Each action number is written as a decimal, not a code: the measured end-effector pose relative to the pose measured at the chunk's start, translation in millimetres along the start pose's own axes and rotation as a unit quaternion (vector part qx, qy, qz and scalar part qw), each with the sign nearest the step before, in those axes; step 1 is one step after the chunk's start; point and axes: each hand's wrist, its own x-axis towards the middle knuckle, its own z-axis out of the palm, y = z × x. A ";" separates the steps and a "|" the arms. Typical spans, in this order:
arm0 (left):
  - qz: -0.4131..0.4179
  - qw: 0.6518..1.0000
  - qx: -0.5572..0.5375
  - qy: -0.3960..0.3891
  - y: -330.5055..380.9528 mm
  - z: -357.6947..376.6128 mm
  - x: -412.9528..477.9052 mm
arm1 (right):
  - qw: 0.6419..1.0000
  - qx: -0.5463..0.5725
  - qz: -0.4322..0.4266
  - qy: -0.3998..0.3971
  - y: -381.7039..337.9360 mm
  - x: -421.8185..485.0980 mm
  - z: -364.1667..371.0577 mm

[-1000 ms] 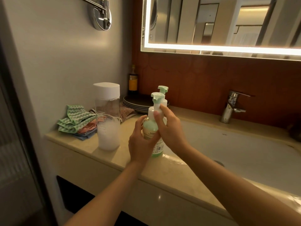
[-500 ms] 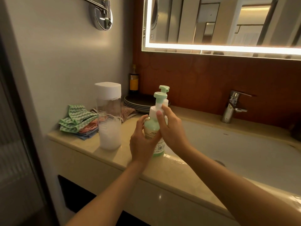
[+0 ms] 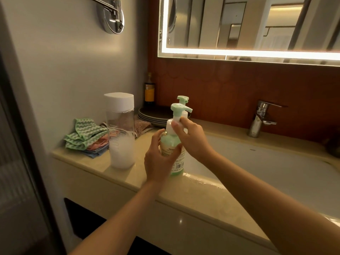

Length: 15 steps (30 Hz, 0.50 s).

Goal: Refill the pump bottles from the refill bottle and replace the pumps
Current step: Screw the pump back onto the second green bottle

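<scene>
A green pump bottle [image 3: 170, 144] with a white label stands on the beige counter [image 3: 193, 196] at the sink's left rim. My left hand [image 3: 158, 159] grips its body from the left. My right hand [image 3: 191, 137] holds the white pump collar [image 3: 173, 127] under the green pump head [image 3: 179, 108]. A second pump bottle stands right behind it; only its green pump head [image 3: 183, 99] shows. The refill bottle [image 3: 120, 129], clear with a white cap and about one third full of white liquid, stands to the left on the counter.
Folded cloths [image 3: 86, 138] lie at the counter's left end. Dark plates [image 3: 156, 115] are stacked in the back corner beside a dark bottle [image 3: 149, 92]. The white sink basin [image 3: 266, 166] and chrome tap [image 3: 260, 118] lie to the right. A wet patch shines by the bottle's base.
My right hand has shifted slightly on the pump collar, its fingers turned round it. The bottle, left hand and refill bottle stay where they were.
</scene>
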 end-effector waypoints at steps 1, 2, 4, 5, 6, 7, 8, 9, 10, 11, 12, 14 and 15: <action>0.002 1.000 -0.001 -0.001 0.4 -0.4 -0.3 | 0.999 -0.039 -0.021 0.013 1.4 -1.8 -0.5; 0.003 1.000 -0.003 -0.001 0.8 -0.4 -0.5 | 0.997 -0.068 -0.036 0.027 2.7 -2.9 -1.7; 0.002 1.000 -0.006 -0.002 1.6 -1.0 -0.8 | 0.991 -0.109 -0.054 0.064 4.1 -1.1 -5.7; -0.001 1.000 -0.008 -0.003 2.1 -1.2 -0.9 | 0.988 -0.123 -0.054 0.079 5.2 1.7 -7.3; -0.004 1.000 -0.009 -0.004 2.6 -1.4 -0.9 | 0.987 -0.127 -0.045 0.087 4.4 4.3 -8.7; -0.006 1.000 -0.009 -0.005 3.0 -1.6 -0.9 | 0.990 -0.114 -0.026 0.083 4.1 7.5 -7.7; -0.006 1.000 -0.006 -0.005 3.3 -1.7 -0.9 | 0.995 -0.081 -0.007 0.065 2.3 9.3 -5.6; -0.005 1.000 -0.002 -0.005 3.2 -1.6 -0.8 | 0.999 -0.029 0.009 0.030 0.0 9.9 -2.6; -0.002 1.000 0.003 -0.002 2.5 -1.4 -0.6 | 0.999 0.031 0.017 -0.013 -2.5 9.2 0.5; 0.001 1.000 0.006 0.001 2.0 -1.3 -0.4 | 0.995 0.084 0.022 -0.049 -3.7 7.8 3.1; 0.001 1.000 0.007 0.003 1.4 -1.0 -0.3 | 0.991 0.113 0.023 -0.069 -4.0 5.6 4.4; 0.001 1.000 0.007 0.005 1.0 -0.5 0.0 | 0.996 0.072 0.010 -0.056 -1.3 3.1 1.5; 0.000 1.000 0.006 0.003 0.9 0.0 0.0 | 0.999 0.013 -0.008 -0.033 1.2 1.3 -0.6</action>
